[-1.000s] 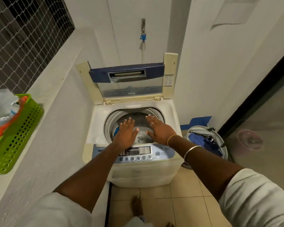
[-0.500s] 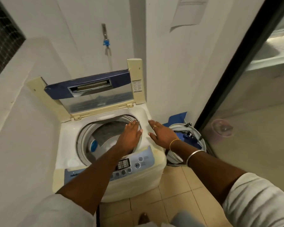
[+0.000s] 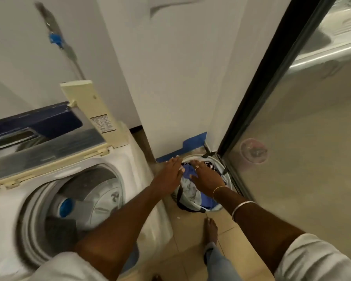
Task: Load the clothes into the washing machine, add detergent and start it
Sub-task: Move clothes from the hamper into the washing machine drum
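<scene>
A white top-loading washing machine [image 3: 130,159] stands at the left with its lid [image 3: 85,110] raised; its drum [image 3: 83,199] shows a blue cap and some dark fabric. On the floor to its right sits a round laundry basket [image 3: 219,165] holding blue and pale clothes [image 3: 190,187]. My left hand [image 3: 170,171] and my right hand [image 3: 206,177] reach over the basket with fingers straight. Neither hand holds anything.
A white wall pillar [image 3: 180,78] rises behind the basket, with blue tape [image 3: 193,140] at its foot. A black-framed glass door [image 3: 292,138] stands at the right. My bare foot [image 3: 211,230] is on the tiled floor near the basket. A tap [image 3: 55,37] hangs above the machine.
Both hands have left the washing machine's opening and swung right, over the laundry basket. My view has turned right, putting the machine at the left edge.
</scene>
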Tool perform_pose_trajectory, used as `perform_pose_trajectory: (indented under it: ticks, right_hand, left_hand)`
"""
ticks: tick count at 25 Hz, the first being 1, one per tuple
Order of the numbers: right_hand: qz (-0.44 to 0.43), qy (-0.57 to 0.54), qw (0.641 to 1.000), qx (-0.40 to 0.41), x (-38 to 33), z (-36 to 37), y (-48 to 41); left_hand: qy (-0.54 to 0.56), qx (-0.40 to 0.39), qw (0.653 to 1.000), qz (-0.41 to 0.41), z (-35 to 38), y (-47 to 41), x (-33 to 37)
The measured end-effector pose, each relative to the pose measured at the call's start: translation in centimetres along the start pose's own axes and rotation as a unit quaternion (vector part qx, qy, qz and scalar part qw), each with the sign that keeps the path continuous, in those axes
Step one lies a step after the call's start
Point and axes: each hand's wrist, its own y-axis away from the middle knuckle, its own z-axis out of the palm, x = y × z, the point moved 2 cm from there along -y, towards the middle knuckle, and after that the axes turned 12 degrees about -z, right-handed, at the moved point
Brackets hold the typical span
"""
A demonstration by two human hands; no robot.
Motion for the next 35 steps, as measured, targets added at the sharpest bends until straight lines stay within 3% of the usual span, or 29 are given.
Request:
perform_pose_trajectory:
  ticks: [12,16,20,23,27,30,32,35]
  right_hand:
    - [0.123,-0.063,0.973,-0.184,24.9,15.2,-9.9]
    - [0.221,-0.112,0.942,-0.225,30.0,23.8,-11.9]
    - [0.264,-0.178,0.923,-0.214,32.5,29.9,-13.4]
    - [0.252,-0.121,0.939,-0.199,32.5,32.4,-13.4]
    - [0.236,-0.126,0.959,-0.095,32.0,33.0,-13.3]
    - [0.225,-0.107,0.967,-0.059,30.7,30.6,-12.5]
    - [0.22,-0.13,0.967,-0.009,29.4,28.5,-11.7]
    - [0.235,-0.27,0.928,0.106,26.0,24.2,-10.1]
  left_hand:
    - [-0.061,-0.14,0.983,-0.097,20.2,-18.9,-4.0]
    - [-0.193,-0.204,0.955,-0.099,28.3,-23.8,-7.1]
    - [-0.281,-0.234,0.925,-0.104,33.9,-29.0,-9.4]
    - [-0.363,-0.227,0.898,-0.098,36.8,-30.7,-10.8]
    - [-0.421,-0.161,0.892,-0.031,36.8,-31.6,-10.5]
    - [-0.354,-0.17,0.919,-0.015,34.6,-30.9,-10.2]
    - [-0.202,-0.2,0.957,-0.063,32.3,-29.8,-9.8]
    - [0.01,-0.181,0.976,-0.12,28.1,-27.0,-8.1]
